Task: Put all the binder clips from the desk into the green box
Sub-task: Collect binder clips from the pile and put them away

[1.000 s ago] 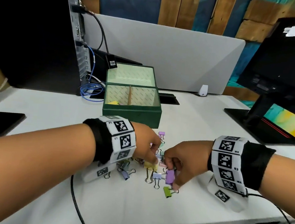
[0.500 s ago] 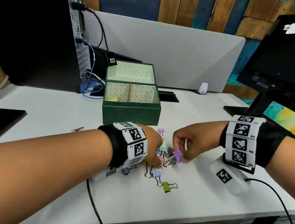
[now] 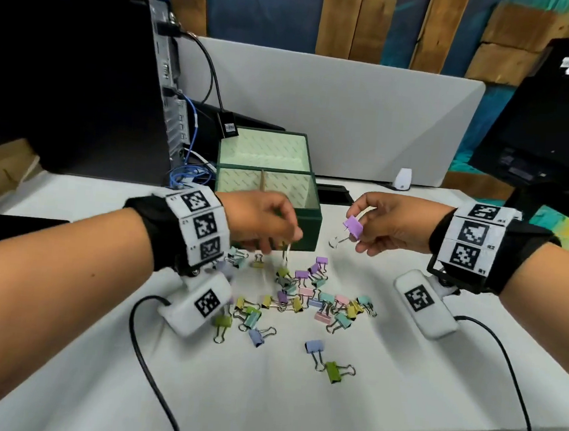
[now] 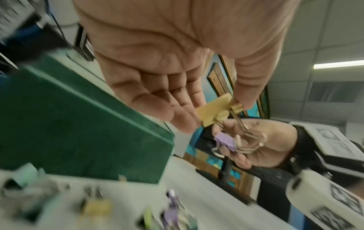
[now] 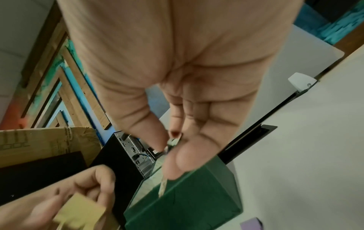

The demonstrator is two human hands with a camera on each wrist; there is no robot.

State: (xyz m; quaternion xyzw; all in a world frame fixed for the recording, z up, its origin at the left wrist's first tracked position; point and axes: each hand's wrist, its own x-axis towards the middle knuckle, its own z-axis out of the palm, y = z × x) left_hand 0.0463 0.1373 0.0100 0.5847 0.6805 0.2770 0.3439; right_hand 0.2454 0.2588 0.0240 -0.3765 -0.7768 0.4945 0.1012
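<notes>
We see the right hand raised just right of the green box, pinching a purple binder clip between thumb and fingers, its wire handles hanging toward the desk. The left hand hovers in front of the box's front wall, thumb and fingertips grasping a yellow binder clip, plain in the left wrist view. The box stands open, lid tilted back, a divider splitting its inside. A scatter of pastel binder clips lies on the desk below both hands, near the box.
</notes>
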